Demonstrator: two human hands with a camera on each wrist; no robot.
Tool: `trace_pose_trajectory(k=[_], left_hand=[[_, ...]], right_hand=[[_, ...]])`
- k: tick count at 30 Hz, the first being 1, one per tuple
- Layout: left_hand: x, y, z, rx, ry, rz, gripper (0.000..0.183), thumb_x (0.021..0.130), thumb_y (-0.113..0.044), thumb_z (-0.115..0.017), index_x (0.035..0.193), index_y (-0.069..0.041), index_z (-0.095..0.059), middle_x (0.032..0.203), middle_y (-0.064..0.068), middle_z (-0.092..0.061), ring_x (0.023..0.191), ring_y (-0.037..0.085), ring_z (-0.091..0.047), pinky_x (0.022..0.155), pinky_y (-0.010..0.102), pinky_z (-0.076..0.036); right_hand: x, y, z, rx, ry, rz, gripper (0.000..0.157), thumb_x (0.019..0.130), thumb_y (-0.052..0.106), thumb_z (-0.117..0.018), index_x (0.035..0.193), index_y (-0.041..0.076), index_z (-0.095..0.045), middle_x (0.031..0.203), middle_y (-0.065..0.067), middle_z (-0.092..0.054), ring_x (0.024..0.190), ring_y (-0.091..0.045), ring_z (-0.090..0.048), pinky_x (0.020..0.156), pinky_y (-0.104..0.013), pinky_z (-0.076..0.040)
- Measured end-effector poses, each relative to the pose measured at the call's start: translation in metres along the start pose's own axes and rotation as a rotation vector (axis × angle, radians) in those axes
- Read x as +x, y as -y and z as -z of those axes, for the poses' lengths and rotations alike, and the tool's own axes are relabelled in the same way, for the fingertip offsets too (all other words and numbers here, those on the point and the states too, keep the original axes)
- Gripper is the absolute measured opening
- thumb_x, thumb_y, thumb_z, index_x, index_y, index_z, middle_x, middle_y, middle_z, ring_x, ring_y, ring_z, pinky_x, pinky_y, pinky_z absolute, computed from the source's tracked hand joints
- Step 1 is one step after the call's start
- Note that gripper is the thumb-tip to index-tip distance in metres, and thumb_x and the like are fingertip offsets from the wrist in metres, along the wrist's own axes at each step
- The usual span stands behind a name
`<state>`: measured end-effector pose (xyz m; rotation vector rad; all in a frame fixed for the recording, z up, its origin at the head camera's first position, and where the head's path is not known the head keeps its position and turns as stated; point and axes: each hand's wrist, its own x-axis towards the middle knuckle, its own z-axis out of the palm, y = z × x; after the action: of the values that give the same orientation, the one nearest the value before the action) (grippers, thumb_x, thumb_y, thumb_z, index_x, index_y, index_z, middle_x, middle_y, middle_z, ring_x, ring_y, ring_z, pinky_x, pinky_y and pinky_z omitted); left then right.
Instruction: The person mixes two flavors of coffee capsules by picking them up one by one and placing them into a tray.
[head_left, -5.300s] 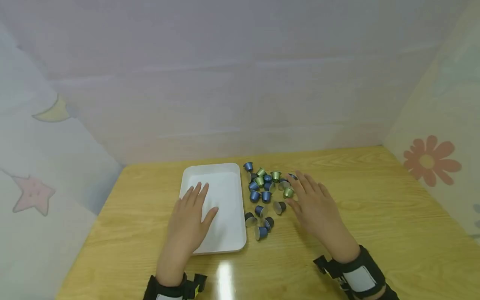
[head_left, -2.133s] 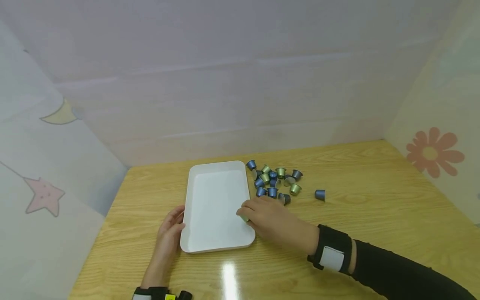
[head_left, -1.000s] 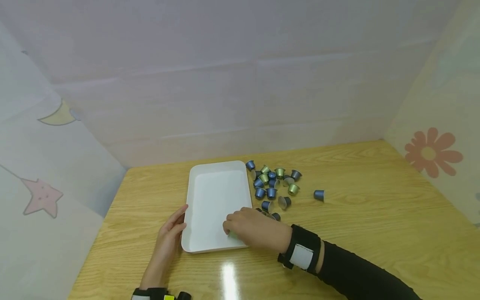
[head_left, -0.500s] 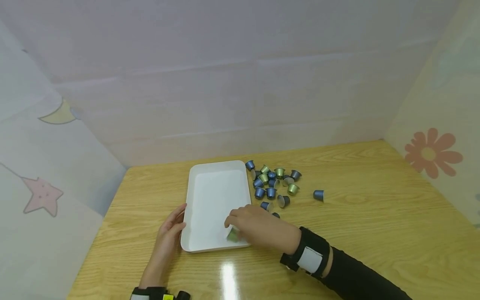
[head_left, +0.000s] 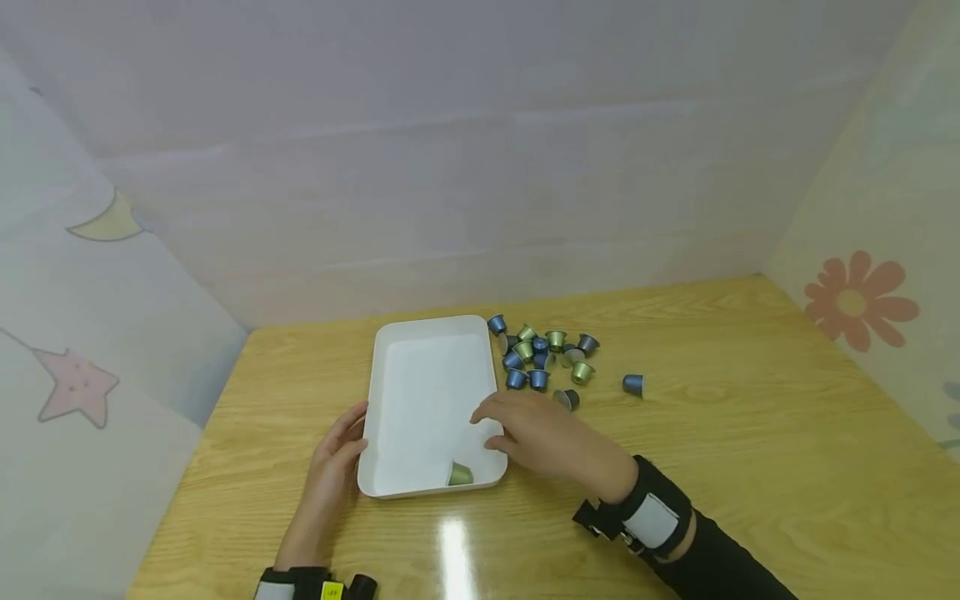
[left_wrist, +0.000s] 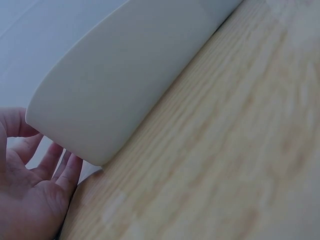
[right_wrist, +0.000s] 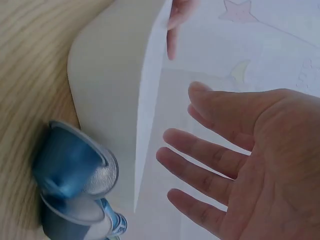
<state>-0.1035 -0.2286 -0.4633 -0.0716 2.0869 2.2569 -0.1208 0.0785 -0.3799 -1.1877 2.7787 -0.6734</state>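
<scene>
A white tray (head_left: 427,400) lies on the wooden table. One green coffee capsule (head_left: 461,474) rests on its side in the tray's near right corner. My left hand (head_left: 333,467) touches the outside of the tray's left wall, fingertips and thumb against it; the left wrist view shows the fingers (left_wrist: 70,172) at the tray's outer edge. Over the tray's right rim hovers my right hand (head_left: 536,429), fingers spread and holding nothing. In the right wrist view, a blurred blue capsule (right_wrist: 67,160) lies beside the tray's outer wall. The right hand hides part of the table in the head view.
Several blue, dark and green capsules (head_left: 538,379) cluster right of the tray. A single blue capsule (head_left: 633,384) lies apart, farther right. Printed cloth walls (head_left: 480,208) stand behind and at both sides of the wooden table (head_left: 712,375).
My right hand brought the green capsule over the rim, let it go in the tray's near right corner, then drew back rightward. The left hand moved earlier to the tray's left wall.
</scene>
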Motion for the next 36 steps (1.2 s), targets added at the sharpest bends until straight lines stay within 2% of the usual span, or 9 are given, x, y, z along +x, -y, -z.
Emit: trace_pose_trajectory(k=[7,12,17,21,27,36], left_hand=[[0.0,-0.001,0.0,-0.001,-0.002,0.003,0.052,0.099,0.003,-0.039,0.151,0.0,-0.034,0.15,0.018,-0.036,0.124,0.008,-0.046,0.097,0.016,-0.041],[0.0,0.0,0.0,-0.003,0.003,-0.003,0.052,0.099,0.004,-0.04,0.151,0.0,-0.034,0.151,0.019,-0.036,0.123,0.007,-0.047,0.096,0.018,-0.043],[0.001,-0.001,0.0,-0.008,0.001,-0.002,0.052,0.099,0.004,-0.041,0.151,0.0,-0.035,0.151,0.018,-0.037,0.124,0.008,-0.047,0.096,0.018,-0.043],[0.002,-0.001,-0.001,-0.009,0.004,-0.009,0.052,0.098,0.004,-0.04,0.15,0.0,-0.035,0.15,0.018,-0.037,0.125,0.009,-0.046,0.096,0.018,-0.042],[0.003,-0.002,-0.001,-0.013,-0.007,-0.006,0.052,0.098,0.004,-0.041,0.15,0.0,-0.035,0.149,0.018,-0.038,0.124,0.009,-0.047,0.096,0.019,-0.043],[0.002,0.0,-0.002,-0.008,-0.02,-0.021,0.051,0.098,0.004,-0.042,0.149,0.003,-0.036,0.145,0.017,-0.041,0.121,0.008,-0.05,0.095,0.02,-0.044]], right_hand=[[-0.01,-0.015,0.012,0.094,-0.013,-0.066,0.031,0.093,0.017,-0.07,0.123,0.009,-0.065,0.124,-0.006,-0.064,0.112,-0.025,-0.062,0.089,-0.039,-0.052],[-0.015,-0.025,0.019,0.097,-0.035,-0.102,0.036,0.092,0.016,-0.071,0.126,0.007,-0.064,0.125,-0.007,-0.064,0.108,-0.025,-0.063,0.089,-0.04,-0.052],[-0.022,-0.033,0.028,0.124,-0.03,-0.215,0.036,0.093,0.018,-0.07,0.128,0.009,-0.063,0.126,-0.008,-0.064,0.106,-0.024,-0.063,0.087,-0.041,-0.053],[-0.028,-0.042,0.039,0.165,-0.013,-0.286,0.04,0.095,0.022,-0.068,0.132,0.009,-0.06,0.127,-0.014,-0.062,0.107,-0.03,-0.062,0.086,-0.044,-0.053],[-0.038,-0.057,0.057,0.199,0.008,-0.338,0.047,0.098,0.023,-0.064,0.139,0.004,-0.052,0.135,-0.017,-0.057,0.121,-0.041,-0.053,0.094,-0.054,-0.048],[-0.053,-0.08,0.071,0.179,0.004,-0.452,0.054,0.1,0.027,-0.061,0.145,0.001,-0.045,0.141,-0.025,-0.049,0.127,-0.048,-0.045,0.095,-0.061,-0.044]])
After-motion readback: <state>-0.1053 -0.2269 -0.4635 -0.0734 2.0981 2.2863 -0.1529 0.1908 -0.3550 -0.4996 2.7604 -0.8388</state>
